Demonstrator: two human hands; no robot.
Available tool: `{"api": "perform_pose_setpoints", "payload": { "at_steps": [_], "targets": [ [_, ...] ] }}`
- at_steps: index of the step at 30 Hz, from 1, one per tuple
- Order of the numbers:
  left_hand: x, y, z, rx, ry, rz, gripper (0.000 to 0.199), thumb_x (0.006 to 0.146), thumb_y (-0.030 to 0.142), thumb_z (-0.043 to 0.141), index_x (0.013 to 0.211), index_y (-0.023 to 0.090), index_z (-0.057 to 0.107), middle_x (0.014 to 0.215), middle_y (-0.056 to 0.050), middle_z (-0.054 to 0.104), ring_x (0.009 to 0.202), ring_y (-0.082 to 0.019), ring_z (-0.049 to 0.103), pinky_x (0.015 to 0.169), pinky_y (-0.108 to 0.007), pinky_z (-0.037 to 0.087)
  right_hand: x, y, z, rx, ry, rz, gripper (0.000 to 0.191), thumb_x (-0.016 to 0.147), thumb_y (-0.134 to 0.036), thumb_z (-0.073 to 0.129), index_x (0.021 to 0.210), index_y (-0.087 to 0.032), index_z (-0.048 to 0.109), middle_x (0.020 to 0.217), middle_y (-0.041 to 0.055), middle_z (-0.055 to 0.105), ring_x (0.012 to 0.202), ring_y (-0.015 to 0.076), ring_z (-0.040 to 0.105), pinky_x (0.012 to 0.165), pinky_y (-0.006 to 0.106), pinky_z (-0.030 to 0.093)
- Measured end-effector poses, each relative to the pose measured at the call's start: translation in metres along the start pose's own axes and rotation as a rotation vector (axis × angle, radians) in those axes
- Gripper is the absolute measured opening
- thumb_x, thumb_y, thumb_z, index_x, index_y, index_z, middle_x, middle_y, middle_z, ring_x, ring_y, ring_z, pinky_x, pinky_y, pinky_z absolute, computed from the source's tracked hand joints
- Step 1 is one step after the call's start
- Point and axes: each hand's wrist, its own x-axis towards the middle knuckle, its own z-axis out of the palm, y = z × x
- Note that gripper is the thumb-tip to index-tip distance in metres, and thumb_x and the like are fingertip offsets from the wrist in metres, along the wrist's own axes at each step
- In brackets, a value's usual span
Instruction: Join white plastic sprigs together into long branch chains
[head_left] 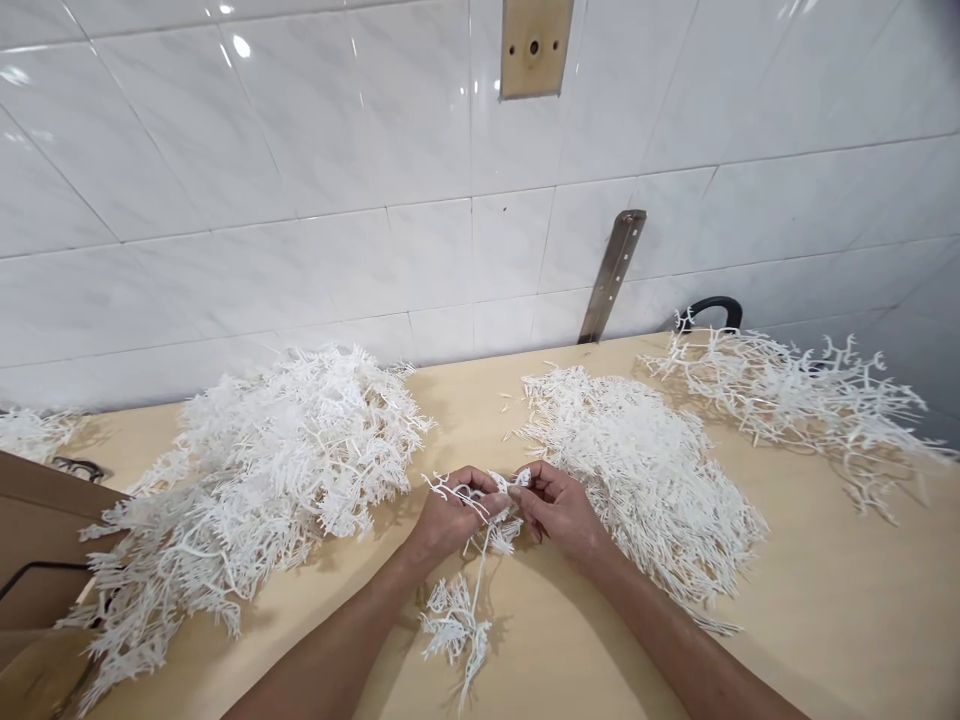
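As I inspect through the head camera, my left hand (456,512) has thumb and fingers closed on a white branched piece (481,572), and my right hand (562,510) pinches its upper part just beside them. The piece is matt white and slender-stemmed, forking into curved twigs with dense tufts of fine tips. Bare forked ends project over my left fingers; one thin stem hangs toward me, ending in a splayed tuft low over the pale wooden table (472,400). I cannot tell whether the held parts are one length or several.

Left of my hands lies a large heap of tufted white sprigs (300,460). To the right I record a flatter pile of fine white strands (652,480), and beyond it a looser spread of coarse forked branches (787,390), near a black curved handle (718,305). A brown cardboard box (49,520) stands at far left; white tiled wall (330,265) closes the rear, with a metal strip (611,278) leaning there.
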Motion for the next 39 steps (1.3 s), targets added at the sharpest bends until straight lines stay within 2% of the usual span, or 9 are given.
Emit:
{"api": "perform_pose_setpoints", "payload": {
  "at_steps": [6,10,14,17,23,27,31,35,39],
  "targets": [
    [0.001,-0.004,0.004,-0.006,0.041,0.011,0.020,0.070,0.033,0.076,0.075,0.016,0.068,0.068,-0.002,0.066,0.060,-0.013,0.057,0.059,-0.025,0.045,0.004,0.002,-0.001,-0.007,-0.012,0.002,0.031,0.082,-0.046,0.072,0.081,-0.019,0.058,0.049,-0.0065,0.054,0.033,0.0081,0.046,0.034,0.020,0.035],
    [0.001,-0.003,0.004,-0.009,0.116,0.021,0.020,0.074,0.036,0.072,0.078,0.016,0.070,0.065,-0.002,0.066,0.058,-0.013,0.056,0.057,-0.025,0.044,0.002,-0.002,-0.002,-0.012,-0.036,-0.014,0.030,0.083,-0.047,0.071,0.083,-0.019,0.059,0.048,-0.0066,0.052,0.035,0.0089,0.047,0.036,0.020,0.035],
    [0.004,-0.010,0.007,0.077,0.230,0.084,0.011,0.073,0.027,0.068,0.076,0.017,0.069,0.067,-0.002,0.066,0.061,-0.014,0.057,0.058,-0.024,0.044,-0.002,-0.006,0.002,-0.048,-0.079,-0.050,0.031,0.082,-0.047,0.072,0.084,-0.019,0.059,0.052,-0.0058,0.053,0.038,0.0082,0.046,0.038,0.021,0.037],
    [0.006,-0.014,0.010,0.107,0.280,0.097,0.007,0.071,0.023,0.066,0.075,0.017,0.067,0.067,-0.001,0.067,0.062,-0.014,0.058,0.059,-0.024,0.045,-0.003,-0.009,0.007,-0.096,-0.056,-0.078,0.031,0.082,-0.046,0.072,0.082,-0.018,0.059,0.052,-0.0060,0.053,0.039,0.0078,0.046,0.040,0.021,0.038],
    [0.005,-0.010,0.009,0.098,0.123,0.063,0.013,0.076,0.028,0.065,0.078,0.017,0.072,0.073,-0.004,0.072,0.067,-0.016,0.062,0.064,-0.026,0.048,0.000,-0.003,0.004,0.003,0.035,-0.055,0.032,0.082,-0.048,0.071,0.085,-0.019,0.061,0.051,-0.0071,0.051,0.037,0.0078,0.045,0.036,0.020,0.038],
    [0.002,-0.008,0.007,0.123,0.028,0.101,0.017,0.080,0.031,0.064,0.083,0.017,0.074,0.079,-0.005,0.074,0.072,-0.018,0.064,0.068,-0.028,0.049,0.001,-0.003,-0.001,0.106,0.060,-0.002,0.035,0.077,-0.051,0.074,0.083,-0.019,0.060,0.052,-0.0070,0.050,0.037,0.0072,0.043,0.035,0.020,0.039],
    [-0.002,-0.002,0.006,0.156,0.030,0.071,0.016,0.076,0.032,0.069,0.073,0.017,0.072,0.070,-0.004,0.071,0.064,-0.017,0.062,0.062,-0.027,0.048,0.001,-0.007,-0.002,0.168,0.062,0.060,0.037,0.075,-0.052,0.076,0.081,-0.020,0.057,0.050,-0.0072,0.048,0.038,0.0084,0.044,0.035,0.019,0.039],
    [0.000,0.002,0.005,0.091,0.063,0.023,0.019,0.074,0.034,0.069,0.071,0.016,0.070,0.067,-0.003,0.069,0.060,-0.014,0.059,0.058,-0.024,0.046,0.001,-0.008,-0.003,0.118,0.012,0.044,0.036,0.080,-0.054,0.070,0.081,-0.020,0.058,0.050,-0.0070,0.049,0.037,0.0080,0.044,0.035,0.019,0.037],
    [0.002,0.002,0.002,0.006,0.137,-0.068,0.021,0.073,0.036,0.069,0.071,0.016,0.067,0.048,0.003,0.055,0.043,-0.009,0.045,0.045,-0.021,0.036,0.000,-0.008,-0.005,0.069,-0.050,0.044,0.036,0.084,-0.054,0.067,0.083,-0.020,0.056,0.053,-0.0071,0.051,0.037,0.0075,0.044,0.035,0.019,0.036]
  ]
}}
